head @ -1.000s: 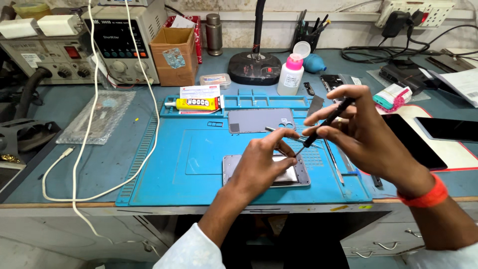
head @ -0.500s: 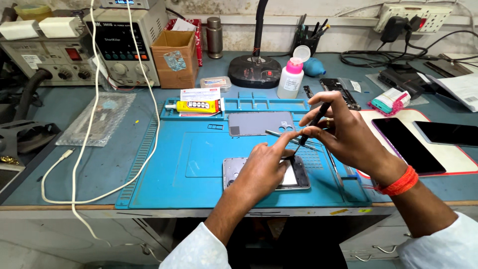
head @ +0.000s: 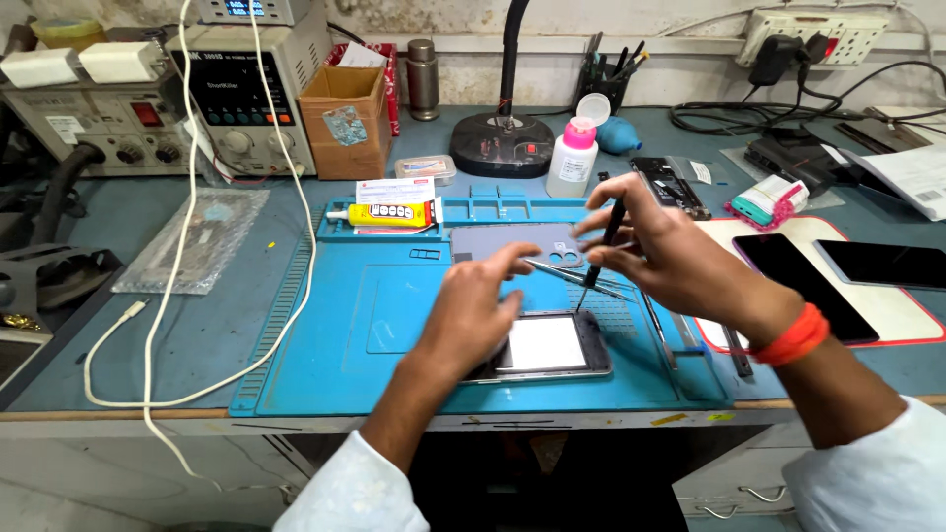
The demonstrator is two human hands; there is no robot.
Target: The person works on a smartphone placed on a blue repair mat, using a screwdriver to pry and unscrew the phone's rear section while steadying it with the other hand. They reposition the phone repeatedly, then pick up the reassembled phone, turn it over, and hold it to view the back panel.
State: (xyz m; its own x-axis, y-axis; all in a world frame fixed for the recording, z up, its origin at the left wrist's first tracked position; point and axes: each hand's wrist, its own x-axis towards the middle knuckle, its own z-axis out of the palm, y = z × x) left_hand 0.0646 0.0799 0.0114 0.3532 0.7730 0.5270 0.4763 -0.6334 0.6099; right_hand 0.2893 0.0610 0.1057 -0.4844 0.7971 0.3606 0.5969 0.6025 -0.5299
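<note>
Head view: left hand [head: 471, 317] pressed flat, fingers spread, on the opened grey rectangular phone [head: 548, 347] at the blue silicone mat's [head: 325, 335] six o'clock. Right hand [head: 658, 251] pinched a slim black screwdriver [head: 599, 251], tip at the phone's one o'clock edge. Risk judged: the tip slipping and scratching the exposed panel.

My left hand [head: 473, 320] lies over the phone's [head: 547, 347] left half, so that side is shut to me; its right half lies bare. My right hand [head: 655, 251] hangs over the mat's [head: 325, 325] right part with the screwdriver [head: 599, 246] slanting down to the phone's top edge. Tweezers [head: 576, 277] lie just behind the phone, and a grey back cover [head: 503, 241] beyond them. The mat's left half is open for me. A white cable [head: 296, 197] runs along its left edge. The glue tube [head: 379, 214] and bottle [head: 573, 158] block the rear.
</note>
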